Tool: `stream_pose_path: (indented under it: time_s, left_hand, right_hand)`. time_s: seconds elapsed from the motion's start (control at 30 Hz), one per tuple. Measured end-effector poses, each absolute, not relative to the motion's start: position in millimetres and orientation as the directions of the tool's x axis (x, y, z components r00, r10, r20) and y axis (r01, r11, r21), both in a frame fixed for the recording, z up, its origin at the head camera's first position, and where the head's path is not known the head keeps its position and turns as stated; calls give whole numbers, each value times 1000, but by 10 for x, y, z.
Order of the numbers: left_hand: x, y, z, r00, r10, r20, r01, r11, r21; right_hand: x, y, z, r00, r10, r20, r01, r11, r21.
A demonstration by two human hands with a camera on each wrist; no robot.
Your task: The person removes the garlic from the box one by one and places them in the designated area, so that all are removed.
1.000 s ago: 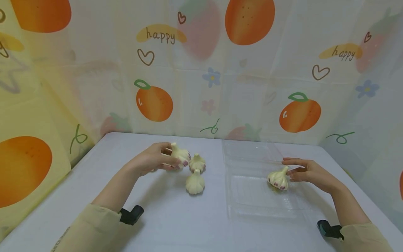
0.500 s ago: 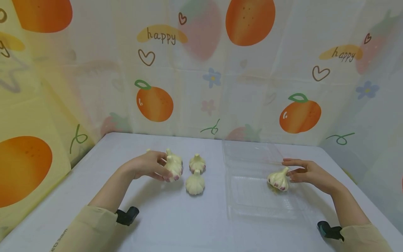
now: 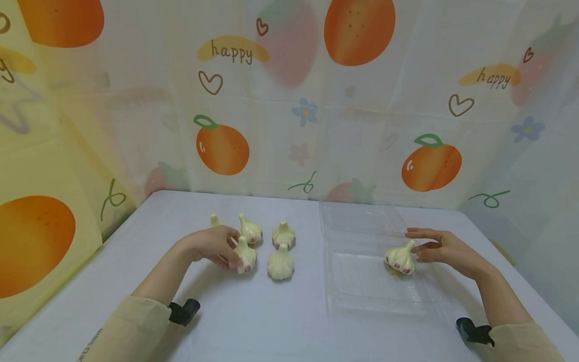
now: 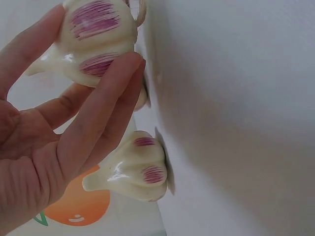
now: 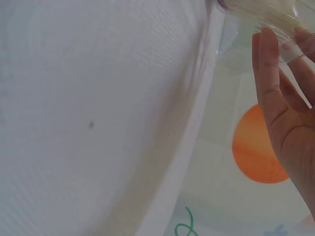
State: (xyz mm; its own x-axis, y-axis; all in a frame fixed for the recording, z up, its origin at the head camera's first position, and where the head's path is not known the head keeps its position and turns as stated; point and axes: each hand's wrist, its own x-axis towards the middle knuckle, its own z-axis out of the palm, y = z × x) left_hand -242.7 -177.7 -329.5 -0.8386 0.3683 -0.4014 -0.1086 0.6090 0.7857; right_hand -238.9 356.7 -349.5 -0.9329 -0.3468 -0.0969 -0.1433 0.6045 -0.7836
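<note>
Now | L hand grips garlic | R hand fingers straight by tray edge

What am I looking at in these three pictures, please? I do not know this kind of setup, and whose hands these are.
One person works with bare hands and wears three cameras: one on the head, one on each wrist. The head view looks down at a pale grey table. The left hand grips a cream garlic bulb with purple streaks; the left wrist view shows it close up. Three more bulbs stand beside it, with a fourth partly hidden behind the hand. The right hand, fingers straight, touches another garlic bulb lying in a clear plastic tray. The right wrist view shows mostly table and tray rim.
</note>
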Motion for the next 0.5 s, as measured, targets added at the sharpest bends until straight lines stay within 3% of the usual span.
stream_pose_path:
  time_s: [0.5]
  left_hand:
    - [-2409, -1740, -3344, -838, 344, -423, -130, 627, 768]
  right_hand:
    - [-2378, 3575, -3495, -933, -346, -93, -145, 602, -786]
